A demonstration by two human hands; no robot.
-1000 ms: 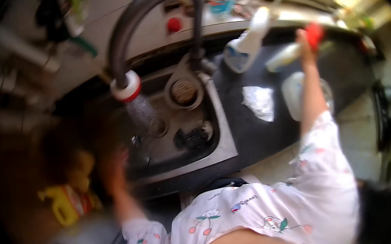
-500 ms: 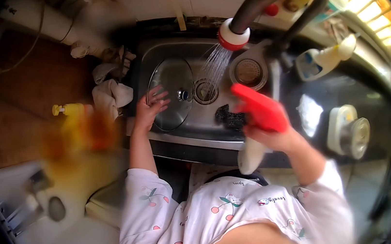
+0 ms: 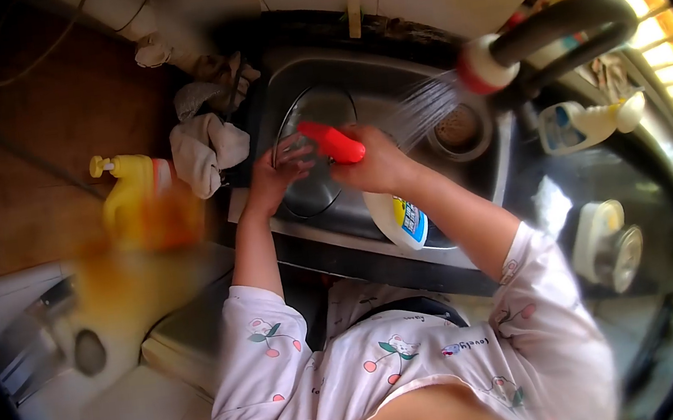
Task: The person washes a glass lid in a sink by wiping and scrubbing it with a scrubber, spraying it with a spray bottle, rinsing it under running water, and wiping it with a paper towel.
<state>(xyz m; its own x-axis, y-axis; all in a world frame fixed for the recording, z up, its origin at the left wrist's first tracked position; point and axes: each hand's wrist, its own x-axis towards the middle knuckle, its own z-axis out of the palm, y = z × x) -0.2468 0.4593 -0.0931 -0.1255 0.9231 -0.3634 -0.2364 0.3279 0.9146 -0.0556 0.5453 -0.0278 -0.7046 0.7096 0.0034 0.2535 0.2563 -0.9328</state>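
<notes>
A round glass lid [image 3: 320, 197] with a thin metal rim is tilted at the left side of the steel sink. My left hand [image 3: 280, 175] grips its left rim, fingers spread across the glass. My right hand [image 3: 376, 159] is closed round the neck of a spray bottle [image 3: 405, 222] with a red trigger head and a blue and yellow label. Its red nozzle is over the lid, aimed left toward my left fingers. The lid's knob and part of the glass are hidden behind the spray head and my right hand.
Water sprays from the faucet [image 3: 483, 66] into the sink [image 3: 318, 231]. A drain basket [image 3: 459, 129] sits at the right. Another spray bottle [image 3: 578, 126] and small containers [image 3: 601, 240] are on the right counter. At left are a yellow pump bottle [image 3: 129, 198] and cloths [image 3: 210, 150].
My right hand has swung the spray bottle left from the sink's right front to over the lid. My left hand stays at the lid's rim. The whole view has shifted slightly.
</notes>
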